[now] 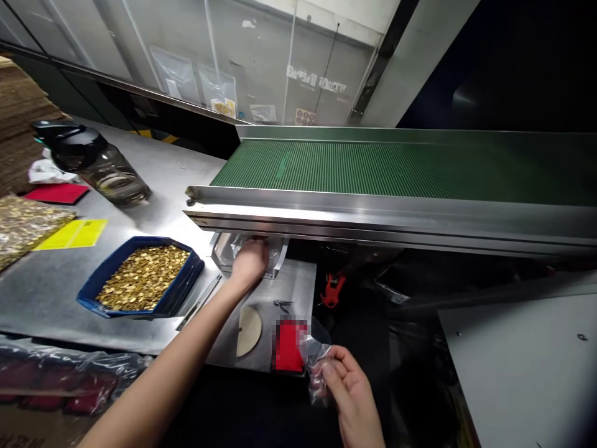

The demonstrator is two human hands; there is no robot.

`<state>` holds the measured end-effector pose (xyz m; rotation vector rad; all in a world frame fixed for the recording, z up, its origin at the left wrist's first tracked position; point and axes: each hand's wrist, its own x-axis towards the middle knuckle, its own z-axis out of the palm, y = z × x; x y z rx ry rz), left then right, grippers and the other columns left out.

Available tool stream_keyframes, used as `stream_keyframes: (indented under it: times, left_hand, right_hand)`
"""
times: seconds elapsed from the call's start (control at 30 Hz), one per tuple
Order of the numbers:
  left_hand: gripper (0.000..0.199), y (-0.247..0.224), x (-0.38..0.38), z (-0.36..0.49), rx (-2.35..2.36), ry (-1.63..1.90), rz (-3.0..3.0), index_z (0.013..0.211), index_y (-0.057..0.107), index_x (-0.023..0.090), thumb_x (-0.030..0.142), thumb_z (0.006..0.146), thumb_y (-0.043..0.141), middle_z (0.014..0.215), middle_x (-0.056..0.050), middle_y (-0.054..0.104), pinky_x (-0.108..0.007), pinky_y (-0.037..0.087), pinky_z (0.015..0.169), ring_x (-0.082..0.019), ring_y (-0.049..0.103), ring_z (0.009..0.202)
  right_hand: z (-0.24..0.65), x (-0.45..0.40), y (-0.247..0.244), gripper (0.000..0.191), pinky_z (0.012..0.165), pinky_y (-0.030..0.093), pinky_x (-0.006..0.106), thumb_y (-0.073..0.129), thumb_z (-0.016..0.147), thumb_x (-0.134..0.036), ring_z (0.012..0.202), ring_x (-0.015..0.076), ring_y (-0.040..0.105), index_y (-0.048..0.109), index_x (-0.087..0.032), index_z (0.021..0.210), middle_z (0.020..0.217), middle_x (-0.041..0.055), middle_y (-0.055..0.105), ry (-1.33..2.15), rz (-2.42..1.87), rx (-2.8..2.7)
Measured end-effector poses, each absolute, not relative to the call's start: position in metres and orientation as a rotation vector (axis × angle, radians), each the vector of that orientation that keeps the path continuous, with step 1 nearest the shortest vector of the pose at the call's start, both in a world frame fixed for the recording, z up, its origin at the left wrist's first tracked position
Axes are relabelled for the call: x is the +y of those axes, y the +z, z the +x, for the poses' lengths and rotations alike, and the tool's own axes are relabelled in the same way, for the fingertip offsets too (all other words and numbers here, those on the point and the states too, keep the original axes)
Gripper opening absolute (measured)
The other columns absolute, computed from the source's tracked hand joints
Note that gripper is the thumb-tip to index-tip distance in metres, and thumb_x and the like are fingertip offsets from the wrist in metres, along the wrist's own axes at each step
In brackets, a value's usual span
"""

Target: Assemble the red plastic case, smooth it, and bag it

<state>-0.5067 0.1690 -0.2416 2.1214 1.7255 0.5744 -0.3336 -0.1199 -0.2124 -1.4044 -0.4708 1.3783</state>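
Clear plastic bag (313,373): held up at the front corner of the desk (298,277), crumpled, by the right hand (349,386); that grip is pinched on the film, thumb against forefinger. Left hand (250,260) reaches into the metal tray (282,254), close under the side rail of the conveyor (336,221) — its fingertips are mostly hidden, so cannot tell how far this grip is parted or whether it has hold of anything. Possible faults, by my judgement: (1) thin, slick film could slide out of a light pinch and drop into the dark space beyond the desk edge; (2) left knuckles could scrape the rail on lifting, clearance being small; (3) a sideways swing of the left forearm could knock the blue tray (198,267) and spill its gold pieces (142,278). Count: hands, 2; bag in hand, 1; metal tray, 1; blue tray, 1; conveyor, 1; dark-lidded bottle (114,174), 1; yellow sheet (74,234), 1; beige half-round piece (250,331), 1; orange-red object (333,290) beside the desk, 1; red patch (290,348), pixelated, 1. Gold pieces — too many and too small to count.
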Motion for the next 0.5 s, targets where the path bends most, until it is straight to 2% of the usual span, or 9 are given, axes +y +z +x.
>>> stream_keyframes:
  times: [0.07, 0.13, 0.2, 0.23, 0.3, 0.33, 0.37, 0.43, 0.5]
  left_hand:
    - [0.028, -0.232, 0.123, -0.519, 1.672, 0.727, 2.133, 0.127, 0.059, 0.014, 0.022, 0.104, 0.046, 0.122, -0.015, 0.064, -0.046, 0.049, 0.102, -0.031, 0.061, 0.116]
    - [0.027, -0.223, 0.066, -0.528, 1.635, 0.855, 2.092, 0.121, 0.058, 0.014, 0.027, 0.105, 0.042, 0.114, -0.015, 0.065, -0.042, 0.049, 0.099, -0.031, 0.062, 0.109]
    - [0.022, -0.216, 0.007, -0.526, 1.531, 0.878, 2.015, 0.102, 0.060, 0.019, 0.036, 0.106, 0.046, 0.092, -0.007, 0.065, -0.033, 0.052, 0.077, -0.025, 0.065, 0.084]
    - [0.018, -0.214, -0.020, -0.521, 1.354, 0.851, 1.840, 0.098, 0.061, 0.022, 0.036, 0.105, 0.052, 0.088, -0.003, 0.066, -0.029, 0.051, 0.072, -0.022, 0.064, 0.080]
    - [0.019, -0.212, -0.062, -0.505, 1.048, 0.687, 1.483, 0.110, 0.062, 0.024, 0.039, 0.099, 0.064, 0.097, -0.003, 0.070, -0.028, 0.052, 0.077, -0.022, 0.065, 0.087]
    - [0.025, -0.213, -0.075, -0.496, 0.938, 0.632, 1.360, 0.112, 0.062, 0.024, 0.039, 0.094, 0.070, 0.097, -0.002, 0.070, -0.028, 0.052, 0.076, -0.022, 0.065, 0.085]
    - [0.023, -0.214, -0.083, -0.487, 0.919, 0.605, 1.276, 0.108, 0.063, 0.023, 0.039, 0.093, 0.071, 0.094, -0.002, 0.070, -0.028, 0.051, 0.075, -0.022, 0.064, 0.082]
    - [0.018, -0.217, -0.086, -0.478, 0.968, 0.586, 1.235, 0.092, 0.063, 0.022, 0.038, 0.095, 0.069, 0.083, -0.001, 0.067, -0.027, 0.047, 0.069, -0.020, 0.059, 0.075]
    - [0.025, -0.220, -0.078, -0.480, 1.051, 0.578, 1.285, 0.081, 0.060, 0.021, 0.039, 0.098, 0.063, 0.075, 0.000, 0.062, -0.027, 0.042, 0.064, -0.019, 0.054, 0.069]
  right_hand:
    - [-0.322, -0.121, -0.215, 0.042, 0.062, 0.048, 0.024, 0.076, 0.087, -0.054, 0.071, 0.0147, 0.061, 0.063, -0.017, 0.104, 0.084, 0.0054, 0.070, 1.372, -1.437, -0.431]
    - [-0.316, -0.121, -0.216, 0.040, 0.061, 0.047, 0.023, 0.075, 0.088, -0.053, 0.070, 0.0137, 0.059, 0.064, -0.017, 0.099, 0.081, 0.0034, 0.067, 1.327, -1.498, -0.438]
    - [-0.318, -0.119, -0.218, 0.037, 0.060, 0.045, 0.022, 0.074, 0.090, -0.052, 0.067, 0.0122, 0.057, 0.063, -0.018, 0.097, 0.076, 0.0008, 0.063, 1.309, -1.517, -0.467]
    - [-0.322, -0.117, -0.219, 0.036, 0.060, 0.044, 0.022, 0.073, 0.091, -0.052, 0.066, 0.0115, 0.055, 0.062, -0.018, 0.095, 0.075, -0.0001, 0.061, 1.321, -1.501, -0.487]
    - [-0.329, -0.112, -0.220, 0.036, 0.058, 0.042, 0.022, 0.073, 0.091, -0.052, 0.062, 0.0103, 0.052, 0.058, -0.019, 0.091, 0.074, -0.0016, 0.059, 1.370, -1.444, -0.527]
    - [-0.332, -0.109, -0.221, 0.038, 0.057, 0.040, 0.022, 0.073, 0.090, -0.053, 0.061, 0.0101, 0.050, 0.056, -0.020, 0.089, 0.073, -0.0022, 0.058, 1.393, -1.424, -0.557]
    - [-0.333, -0.107, -0.221, 0.039, 0.056, 0.039, 0.022, 0.073, 0.089, -0.054, 0.061, 0.0104, 0.049, 0.054, -0.020, 0.087, 0.072, -0.0027, 0.057, 1.411, -1.420, -0.598]
    - [-0.332, -0.104, -0.222, 0.041, 0.056, 0.038, 0.023, 0.073, 0.088, -0.056, 0.061, 0.0117, 0.049, 0.052, -0.021, 0.084, 0.069, -0.0030, 0.055, 1.410, -1.477, -0.713]
    - [-0.324, -0.104, -0.221, 0.039, 0.057, 0.037, 0.024, 0.072, 0.088, -0.054, 0.061, 0.0127, 0.048, 0.052, -0.021, 0.080, 0.067, -0.0037, 0.054, 1.328, -1.631, -0.876]
